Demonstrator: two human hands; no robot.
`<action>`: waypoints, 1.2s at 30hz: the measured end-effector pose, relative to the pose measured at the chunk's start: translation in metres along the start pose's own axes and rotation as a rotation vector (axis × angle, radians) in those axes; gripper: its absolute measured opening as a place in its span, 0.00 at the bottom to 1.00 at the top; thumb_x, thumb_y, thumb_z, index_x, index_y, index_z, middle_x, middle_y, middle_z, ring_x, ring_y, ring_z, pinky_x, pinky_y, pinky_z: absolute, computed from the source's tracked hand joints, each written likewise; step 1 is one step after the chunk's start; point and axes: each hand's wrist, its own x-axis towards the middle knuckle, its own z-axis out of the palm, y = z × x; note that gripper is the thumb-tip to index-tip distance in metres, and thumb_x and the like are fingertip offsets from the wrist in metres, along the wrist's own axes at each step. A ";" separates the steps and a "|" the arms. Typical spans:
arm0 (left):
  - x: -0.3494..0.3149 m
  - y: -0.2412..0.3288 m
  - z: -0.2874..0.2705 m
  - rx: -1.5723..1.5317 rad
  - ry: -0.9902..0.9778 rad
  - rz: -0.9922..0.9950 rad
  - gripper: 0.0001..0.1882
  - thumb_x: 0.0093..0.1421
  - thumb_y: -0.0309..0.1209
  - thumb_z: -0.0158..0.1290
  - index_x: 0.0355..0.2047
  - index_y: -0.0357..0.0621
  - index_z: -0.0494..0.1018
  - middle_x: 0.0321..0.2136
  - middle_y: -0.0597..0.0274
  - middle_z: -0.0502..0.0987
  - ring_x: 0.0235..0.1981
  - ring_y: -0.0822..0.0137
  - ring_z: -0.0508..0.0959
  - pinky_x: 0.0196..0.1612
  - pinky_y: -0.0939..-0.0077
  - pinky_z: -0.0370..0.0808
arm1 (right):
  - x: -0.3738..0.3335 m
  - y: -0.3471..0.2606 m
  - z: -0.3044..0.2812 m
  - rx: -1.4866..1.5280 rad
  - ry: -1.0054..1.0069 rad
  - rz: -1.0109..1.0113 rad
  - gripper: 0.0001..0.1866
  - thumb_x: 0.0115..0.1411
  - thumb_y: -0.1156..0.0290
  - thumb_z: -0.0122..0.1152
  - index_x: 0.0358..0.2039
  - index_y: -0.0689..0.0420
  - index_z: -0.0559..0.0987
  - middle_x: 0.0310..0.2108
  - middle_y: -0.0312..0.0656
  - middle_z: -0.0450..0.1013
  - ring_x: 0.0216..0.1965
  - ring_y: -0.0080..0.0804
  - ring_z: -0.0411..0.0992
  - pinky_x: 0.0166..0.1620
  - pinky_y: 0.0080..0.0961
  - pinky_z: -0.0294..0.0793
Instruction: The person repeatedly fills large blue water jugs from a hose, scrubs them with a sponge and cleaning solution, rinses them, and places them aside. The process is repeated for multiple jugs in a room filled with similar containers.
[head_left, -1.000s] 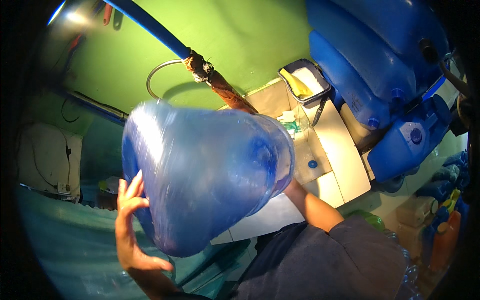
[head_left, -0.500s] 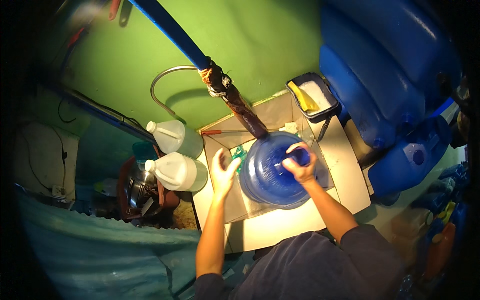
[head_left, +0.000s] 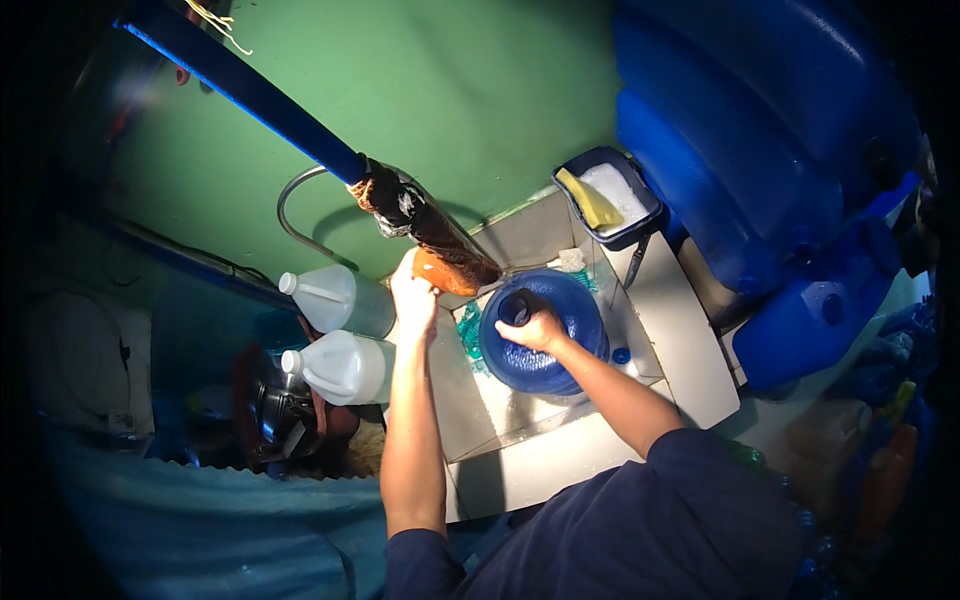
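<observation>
A round blue water jug (head_left: 548, 365) stands in the tiled basin (head_left: 480, 420), its neck toward me. My right hand (head_left: 535, 330) is closed around the jug's dark neck. My left hand (head_left: 413, 295) reaches up beside the dark wrapped lower end of a blue pole (head_left: 270, 105). Its fingers are closed at an orange, rounded thing (head_left: 445, 272) against that end; what this is I cannot make out. Green netting (head_left: 470, 335) lies between the jug and the basin's left side. A small blue cap (head_left: 621, 355) rests right of the jug.
Two whitish jugs (head_left: 345, 370) with handles stand left of the basin. On its right corner sits a dark tub (head_left: 640, 232) with a yellow sponge (head_left: 590, 200) and white contents. Large blue containers (head_left: 700, 180) crowd the right. A curved metal tube (head_left: 290, 205) stands by the green wall.
My left hand has risen from beside the jug to the pole's dark end. My right hand has shifted left with the jug's neck and now grips it. The light has become dimmer.
</observation>
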 end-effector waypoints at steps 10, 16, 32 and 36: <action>-0.013 0.045 0.000 0.217 -0.117 0.058 0.23 0.54 0.22 0.38 0.48 0.39 0.75 0.35 0.68 0.78 0.30 0.80 0.72 0.32 0.85 0.69 | 0.030 0.011 0.038 -0.109 0.003 -0.047 0.40 0.43 0.44 0.73 0.52 0.56 0.75 0.42 0.51 0.79 0.43 0.51 0.78 0.48 0.40 0.77; -0.030 0.009 0.000 0.125 -0.224 0.028 0.15 0.63 0.32 0.48 0.47 0.40 0.75 0.38 0.67 0.80 0.35 0.77 0.78 0.38 0.80 0.76 | 0.032 0.000 0.032 -0.349 -0.126 0.107 0.45 0.41 0.50 0.76 0.56 0.63 0.71 0.47 0.54 0.77 0.51 0.51 0.75 0.53 0.42 0.75; -0.047 -0.077 0.039 0.321 -0.190 0.005 0.29 0.50 0.36 0.67 0.50 0.37 0.71 0.40 0.56 0.79 0.43 0.62 0.78 0.50 0.68 0.74 | 0.026 0.003 0.027 -0.242 -0.103 0.145 0.26 0.53 0.52 0.61 0.48 0.55 0.76 0.41 0.55 0.78 0.46 0.55 0.76 0.48 0.44 0.76; -0.037 -0.090 0.060 0.445 0.056 -0.021 0.29 0.48 0.41 0.66 0.46 0.36 0.73 0.33 0.52 0.81 0.38 0.59 0.81 0.47 0.65 0.75 | 0.015 0.009 0.031 -0.264 -0.071 0.100 0.19 0.50 0.55 0.64 0.36 0.57 0.80 0.37 0.55 0.79 0.43 0.55 0.77 0.45 0.45 0.76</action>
